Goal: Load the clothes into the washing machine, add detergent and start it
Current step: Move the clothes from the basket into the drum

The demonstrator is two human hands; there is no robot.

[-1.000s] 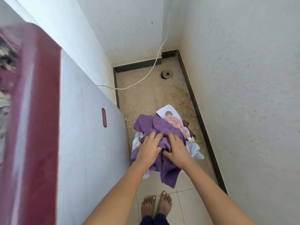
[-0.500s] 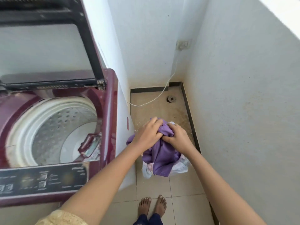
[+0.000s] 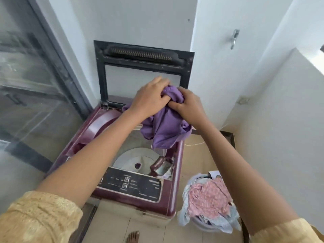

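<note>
Both hands hold a bunched purple garment (image 3: pixel 164 127) above the open drum (image 3: pixel 138 158) of a maroon top-loading washing machine (image 3: pixel 168 195). The left hand (image 3: pixel 149 99) grips the top of the cloth from the left, its fingers (image 3: pixel 163 81) curled over the bundle. The right hand (image 3: pixel 188 106) clutches it from the right, fingers tucked into the fabric, and the two hands touch each other at the knuckles. The loose end of the garment hangs down over the far right part of the tub opening, not yet inside.

The machine's lid (image 3: pixel 142 74) stands upright at the far side, leaning toward the white wall. On the near edge sits the dark control panel (image 3: pixel 133 185), and a small maroon compartment (image 3: pixel 160 166) shows just inside the drum rim on the right.

On the tiled floor (image 3: pixel 198 158) to the right of the machine, near the person, stands a laundry basket (image 3: pixel 201 223) heaped with clothes, a pink patterned garment (image 3: pixel 208 197) on top. A bare foot (image 3: pixel 133 237) shows at the bottom edge. Both forearms end in yellow sleeves (image 3: pixel 35 218).
</note>
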